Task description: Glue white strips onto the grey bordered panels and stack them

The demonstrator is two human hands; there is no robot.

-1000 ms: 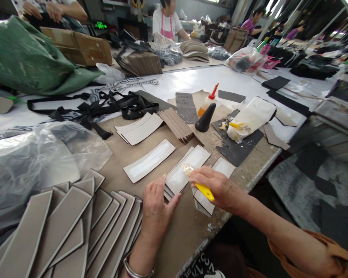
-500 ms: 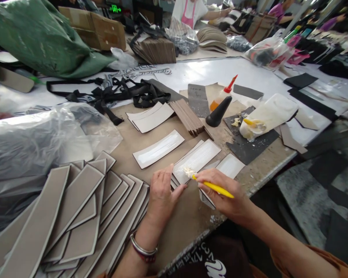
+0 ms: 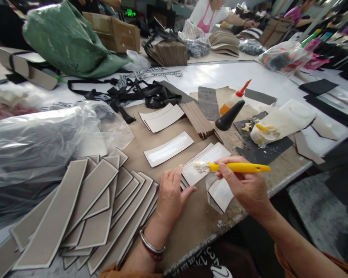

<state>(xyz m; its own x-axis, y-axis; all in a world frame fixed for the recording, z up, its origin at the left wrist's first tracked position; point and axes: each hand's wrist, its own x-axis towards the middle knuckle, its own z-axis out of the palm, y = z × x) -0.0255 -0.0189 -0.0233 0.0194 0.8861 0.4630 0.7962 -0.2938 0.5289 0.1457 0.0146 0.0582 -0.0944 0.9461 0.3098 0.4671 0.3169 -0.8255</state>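
My right hand [image 3: 245, 185] grips a yellow-handled brush [image 3: 237, 167] whose glue-caked bristles rest on a white-faced rectangular panel [image 3: 207, 162]. My left hand [image 3: 172, 193] lies flat, fingers pressed on the near left end of that panel, which tops a small stack. Another glued panel [image 3: 168, 148] lies just beyond. A further panel [image 3: 220, 193] sits under my right hand at the table edge.
Several grey panels [image 3: 84, 204] fan out at my left, beside a clear plastic bag [image 3: 40, 143]. A black cone [image 3: 229, 116], a glue bottle [image 3: 233, 101], a white glue tub [image 3: 281, 122], brown card stack [image 3: 198, 119] and black straps [image 3: 133, 94] lie beyond. Another person works at the far end.
The brush handle has swung from pointing down toward me to lying level, pointing right. The view has shifted left and down. My left hand stays pressed on the panel.
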